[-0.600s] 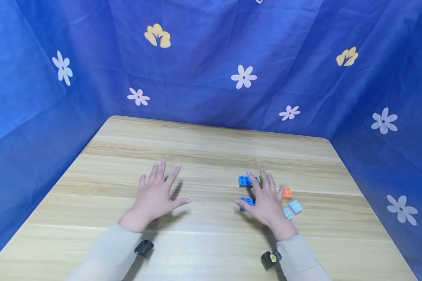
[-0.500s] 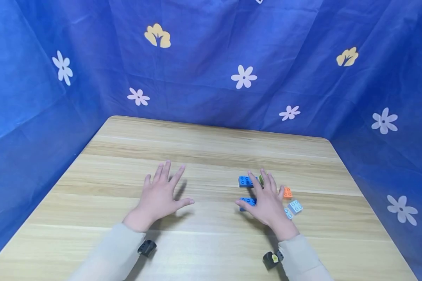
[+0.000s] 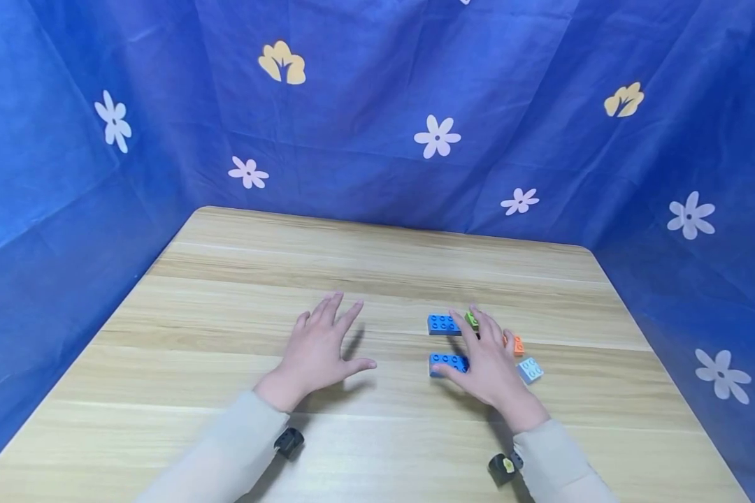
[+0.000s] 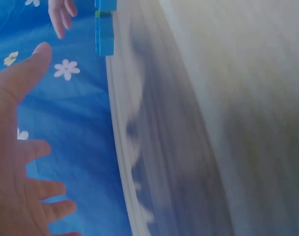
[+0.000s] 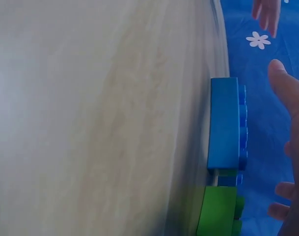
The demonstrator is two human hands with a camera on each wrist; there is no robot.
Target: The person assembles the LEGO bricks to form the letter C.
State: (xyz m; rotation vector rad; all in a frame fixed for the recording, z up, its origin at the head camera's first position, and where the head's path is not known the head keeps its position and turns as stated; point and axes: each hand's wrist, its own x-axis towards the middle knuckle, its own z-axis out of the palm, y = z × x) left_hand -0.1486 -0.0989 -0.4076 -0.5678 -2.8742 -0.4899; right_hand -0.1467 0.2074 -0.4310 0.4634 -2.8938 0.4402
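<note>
In the head view my left hand (image 3: 314, 355) hovers over the table with fingers spread, holding nothing. My right hand (image 3: 492, 367), fingers also spread and holding nothing, is above a group of bricks. A near blue brick (image 3: 443, 361) lies by its thumb, and a far blue brick (image 3: 442, 325) by its index finger. Partly hidden by the fingers are a green brick (image 3: 471, 321) and an orange brick (image 3: 519, 345). A light blue brick (image 3: 531, 370) lies right of the hand. The right wrist view shows a blue brick (image 5: 224, 123) and a green brick (image 5: 217, 211) beside the hand.
The wooden table (image 3: 289, 244) is bounded at the back and sides by a blue curtain (image 3: 352, 140) with white flowers and yellow tree shapes. A black wrist device (image 3: 289, 443) sits at the left wrist, and another black device (image 3: 502, 469) at the right wrist.
My left hand has moved right, closer to the bricks. My right hand has shifted slightly right, uncovering more of the near blue brick and covering the second light blue one.
</note>
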